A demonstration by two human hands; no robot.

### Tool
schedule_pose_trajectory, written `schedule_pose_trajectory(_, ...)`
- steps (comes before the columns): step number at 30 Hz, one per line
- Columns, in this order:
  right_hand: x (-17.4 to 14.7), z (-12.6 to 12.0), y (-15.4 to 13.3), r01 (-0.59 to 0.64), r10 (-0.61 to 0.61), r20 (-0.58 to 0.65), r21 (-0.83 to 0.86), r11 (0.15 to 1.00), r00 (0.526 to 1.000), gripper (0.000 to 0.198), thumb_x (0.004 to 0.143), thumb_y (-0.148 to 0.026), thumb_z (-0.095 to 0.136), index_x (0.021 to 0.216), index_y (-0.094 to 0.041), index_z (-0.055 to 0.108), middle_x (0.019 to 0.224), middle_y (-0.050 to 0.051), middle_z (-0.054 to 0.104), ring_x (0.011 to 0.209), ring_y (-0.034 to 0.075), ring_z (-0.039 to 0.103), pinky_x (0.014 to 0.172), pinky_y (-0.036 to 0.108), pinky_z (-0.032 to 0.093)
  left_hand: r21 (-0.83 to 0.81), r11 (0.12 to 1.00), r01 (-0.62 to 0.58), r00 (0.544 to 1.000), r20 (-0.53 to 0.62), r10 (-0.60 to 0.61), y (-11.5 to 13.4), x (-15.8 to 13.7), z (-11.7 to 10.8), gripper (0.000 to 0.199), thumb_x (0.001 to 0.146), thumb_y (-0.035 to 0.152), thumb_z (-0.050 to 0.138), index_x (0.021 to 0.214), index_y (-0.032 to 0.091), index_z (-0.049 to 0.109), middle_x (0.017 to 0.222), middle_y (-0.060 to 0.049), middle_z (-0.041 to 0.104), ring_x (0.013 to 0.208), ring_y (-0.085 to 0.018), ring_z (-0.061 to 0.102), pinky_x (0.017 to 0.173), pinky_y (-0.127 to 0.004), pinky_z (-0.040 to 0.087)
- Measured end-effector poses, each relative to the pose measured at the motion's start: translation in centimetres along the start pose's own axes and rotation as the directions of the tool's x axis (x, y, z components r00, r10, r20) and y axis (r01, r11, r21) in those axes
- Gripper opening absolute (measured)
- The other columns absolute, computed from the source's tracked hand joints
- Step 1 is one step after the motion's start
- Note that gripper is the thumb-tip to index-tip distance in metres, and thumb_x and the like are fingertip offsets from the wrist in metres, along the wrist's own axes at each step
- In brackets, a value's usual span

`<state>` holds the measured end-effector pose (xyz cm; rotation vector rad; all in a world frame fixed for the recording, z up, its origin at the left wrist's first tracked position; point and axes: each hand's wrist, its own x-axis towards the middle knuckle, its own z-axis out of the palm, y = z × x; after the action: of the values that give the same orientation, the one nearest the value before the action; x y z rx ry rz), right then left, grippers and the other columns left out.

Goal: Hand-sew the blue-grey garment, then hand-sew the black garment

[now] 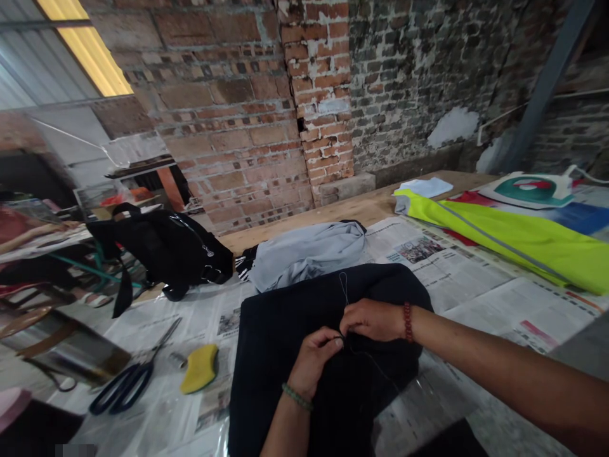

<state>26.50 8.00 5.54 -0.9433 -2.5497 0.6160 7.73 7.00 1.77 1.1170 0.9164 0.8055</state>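
Note:
A dark navy cloth [271,330] lies folded over the near edge of the newspaper-covered table. My left hand [314,355], with a green bead bracelet, pinches a bit of this cloth between thumb and fingers. Right beside it my right hand [373,319], wearing a red bead bracelet, is closed in a pinch at the same spot. A pale thread [344,289] loops up from the right fingers, and more thread trails across the cloth to the lower right. Whatever small thing the right fingertips hold is hidden.
To the left are a yellow sponge [200,369], dark-handled scissors [126,381], a metal can [71,346] and a black backpack [176,251]. Grey cloth [309,251] lies behind. At the right are a neon-yellow garment [514,235] and an iron [533,190]. Another person sits far left.

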Motion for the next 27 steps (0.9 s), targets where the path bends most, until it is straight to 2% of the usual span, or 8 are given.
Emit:
schedule_pose_trajectory(8,0.1,0.0,-1.6,-0.098,0.098,-0.012,0.033,0.995,0.995,0.023,0.081,-0.010,0.042,0.098,-0.017,0.056,0.076,0.003,0.063,0.070,0.013,0.059,0.062,0.020,0.042,-0.040,0.998,0.054,0.998,0.015,-0.054,-0.1,0.0,0.2,0.018,0.056,0.028,0.075,0.064,0.015,0.065,0.060,0.003,0.061,0.054,-0.009,0.051,0.056,-0.020,0.037)
schedule_pose_trajectory(11,0.1,0.1,-1.5,-0.080,0.080,0.005,0.013,0.997,0.997,0.029,0.082,-0.012,0.041,0.108,-0.019,0.052,0.082,0.003,0.065,0.076,0.015,0.061,0.065,0.023,0.043,-0.076,0.995,0.067,0.998,0.000,-0.067,-0.1,0.0,0.2,0.019,0.054,0.027,0.076,0.062,0.015,0.064,0.058,0.003,0.061,0.052,-0.009,0.051,0.054,-0.020,0.038)
schedule_pose_trajectory(13,-0.1,0.2,-1.3,-0.070,0.070,-0.063,0.002,0.998,0.996,0.035,0.082,-0.010,0.040,0.115,-0.020,0.047,0.096,0.005,0.063,0.087,0.015,0.059,0.073,0.025,0.044,-0.099,0.992,0.082,0.996,-0.011,-0.083,-0.1,0.0,0.1,0.019,0.055,0.027,0.076,0.062,0.015,0.063,0.054,0.004,0.059,0.049,-0.008,0.050,0.052,-0.019,0.037)
schedule_pose_trajectory(15,-0.5,0.2,-1.3,-0.059,0.057,-0.203,-0.008,0.998,0.978,0.038,0.081,-0.009,0.039,0.117,-0.019,0.046,0.109,0.007,0.058,0.098,0.015,0.055,0.082,0.028,0.042,-0.121,0.988,0.095,0.995,-0.014,-0.098,0.0,0.0,0.0,0.019,0.056,0.027,0.076,0.062,0.016,0.062,0.052,0.004,0.059,0.047,-0.008,0.049,0.050,-0.019,0.036)
schedule_pose_trajectory(17,-1.1,0.2,-1.6,-0.029,0.023,-0.322,-0.016,0.999,0.946,0.034,0.081,-0.010,0.040,0.112,-0.019,0.050,0.110,0.008,0.056,0.101,0.015,0.052,0.086,0.030,0.041,-0.136,0.986,0.093,0.995,-0.010,-0.095,0.0,0.0,-0.1,0.020,0.056,0.028,0.076,0.063,0.016,0.062,0.053,0.004,0.060,0.048,-0.008,0.050,0.051,-0.019,0.037)
schedule_pose_trajectory(19,-1.8,0.3,-2.1,0.018,-0.028,-0.370,-0.029,0.999,0.928,0.028,0.079,-0.010,0.045,0.104,-0.019,0.054,0.107,0.007,0.056,0.101,0.016,0.050,0.088,0.031,0.039,-0.146,0.986,0.085,0.996,-0.005,-0.086,0.0,0.0,-0.1,0.020,0.056,0.027,0.076,0.063,0.015,0.062,0.055,0.004,0.060,0.049,-0.008,0.051,0.052,-0.019,0.037)
schedule_pose_trajectory(23,-2.6,1.1,-2.9,0.045,-0.076,-0.322,-0.101,0.994,0.944,0.026,0.073,-0.012,0.056,0.098,-0.021,0.057,0.107,0.006,0.055,0.099,0.017,0.049,0.087,0.034,0.038,-0.141,0.986,0.093,0.996,0.007,-0.093,0.1,-0.1,0.0,0.019,0.057,0.028,0.075,0.064,0.016,0.063,0.057,0.004,0.060,0.052,-0.009,0.051,0.054,-0.019,0.037)
schedule_pose_trajectory(27,-2.2,2.0,-2.7,0.026,-0.074,-0.334,-0.147,0.989,0.940,0.013,0.078,-0.019,0.054,0.089,-0.021,0.061,0.105,0.006,0.056,0.095,0.017,0.049,0.082,0.034,0.039,-0.125,0.987,0.098,0.995,0.014,-0.097,0.1,-0.2,-0.1,0.020,0.056,0.029,0.076,0.063,0.015,0.064,0.057,0.003,0.061,0.053,-0.010,0.052,0.055,-0.021,0.037)
